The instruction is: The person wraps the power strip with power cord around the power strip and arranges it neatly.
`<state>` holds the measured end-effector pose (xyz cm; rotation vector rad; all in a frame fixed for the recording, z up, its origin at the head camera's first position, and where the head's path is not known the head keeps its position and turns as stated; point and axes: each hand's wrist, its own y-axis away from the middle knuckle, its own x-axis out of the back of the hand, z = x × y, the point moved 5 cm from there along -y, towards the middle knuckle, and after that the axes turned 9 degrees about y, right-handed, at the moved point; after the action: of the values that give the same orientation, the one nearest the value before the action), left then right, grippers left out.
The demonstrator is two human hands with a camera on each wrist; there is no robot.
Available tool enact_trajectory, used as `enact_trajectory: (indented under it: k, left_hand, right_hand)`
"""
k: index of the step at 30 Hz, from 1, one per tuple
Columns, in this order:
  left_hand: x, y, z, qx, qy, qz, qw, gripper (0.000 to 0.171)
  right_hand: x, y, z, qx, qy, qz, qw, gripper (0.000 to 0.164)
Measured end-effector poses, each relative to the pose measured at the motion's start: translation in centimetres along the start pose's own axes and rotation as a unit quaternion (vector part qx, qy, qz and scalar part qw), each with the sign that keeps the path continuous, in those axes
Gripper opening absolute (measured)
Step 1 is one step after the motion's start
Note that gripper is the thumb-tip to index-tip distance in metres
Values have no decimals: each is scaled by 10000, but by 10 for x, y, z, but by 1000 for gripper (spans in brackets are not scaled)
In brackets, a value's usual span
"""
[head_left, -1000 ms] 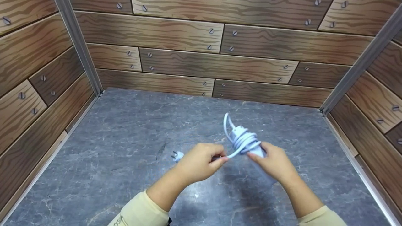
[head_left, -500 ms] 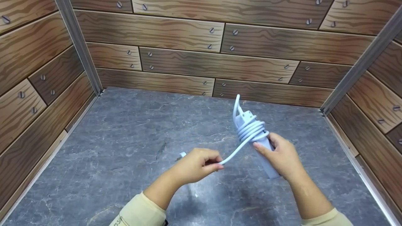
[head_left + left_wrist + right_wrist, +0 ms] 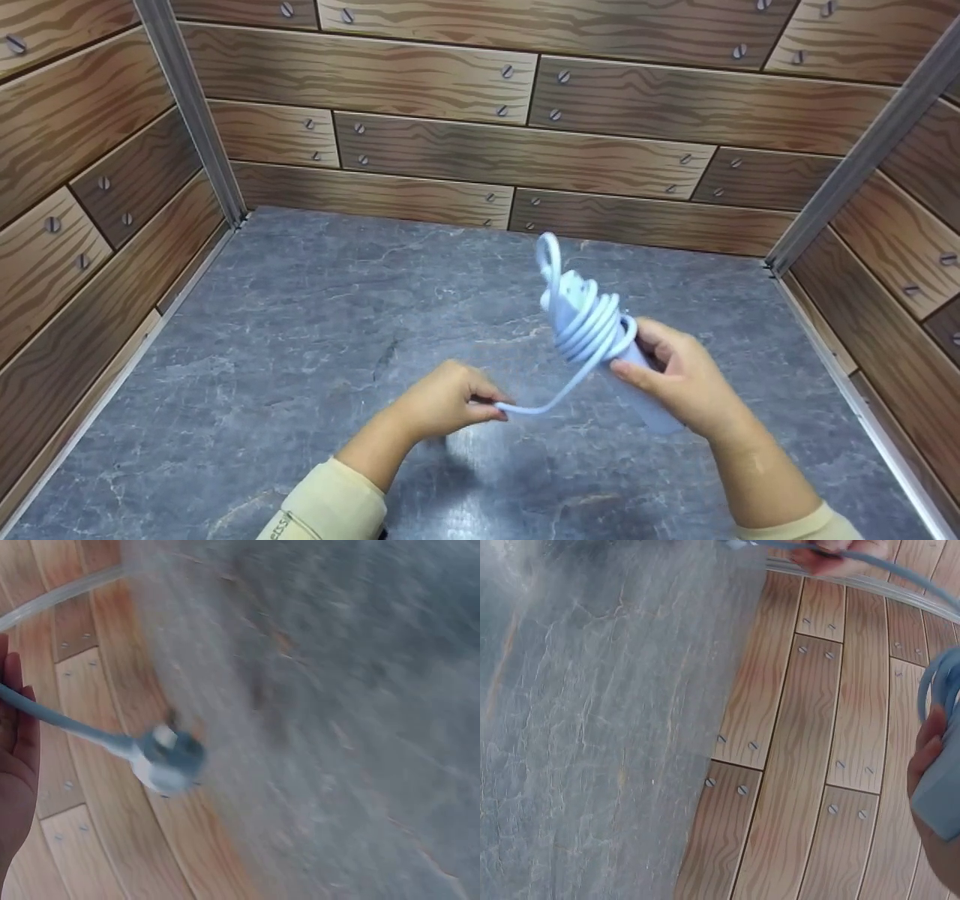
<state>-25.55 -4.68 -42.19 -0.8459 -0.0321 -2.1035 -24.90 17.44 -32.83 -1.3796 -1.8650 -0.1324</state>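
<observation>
My right hand grips a white power strip, tilted with its upper end pointing away to the left. Several turns of its white cord are wound around the upper half, and a loop stands up past that end. From the coils, a slack length of cord runs down to my left hand, which pinches it between thumb and fingers. The plug dangles from the cord's free end beyond the left hand in the left wrist view. The right wrist view shows the strip's lower end at its right edge.
A grey marble-patterned tabletop lies beneath both hands. Wood-plank-patterned walls stand at the back and both sides, with metal posts in the corners.
My left hand has moved left and toward me, drawing out a longer length of cord. The power strip first rose, then its coiled end swung left. The plug has gone out of the head view.
</observation>
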Motion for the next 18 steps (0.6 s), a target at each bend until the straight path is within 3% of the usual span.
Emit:
enact_trajectory:
  k: [4, 9, 13, 18]
  left_hand:
    - [-1, 2, -11, 302, 42, -287, 9991, 14]
    - [0, 0, -16, 453, -85, -624, 9970, 12]
    - [5, -3, -16, 409, -623, -722, 9946, 10]
    - [14, -9, -5, -36, -1549, -908, 9837, 10]
  right_hand:
    - [-6, 5, -3, 947, -350, -619, 9930, 35]
    - [-18, 12, -8, 1909, -947, -1653, 9630, 42]
    - [-26, 15, -10, 2031, -1116, -2371, 9434, 40]
    - [-37, 20, -10, 1725, -784, -2950, 9365, 34]
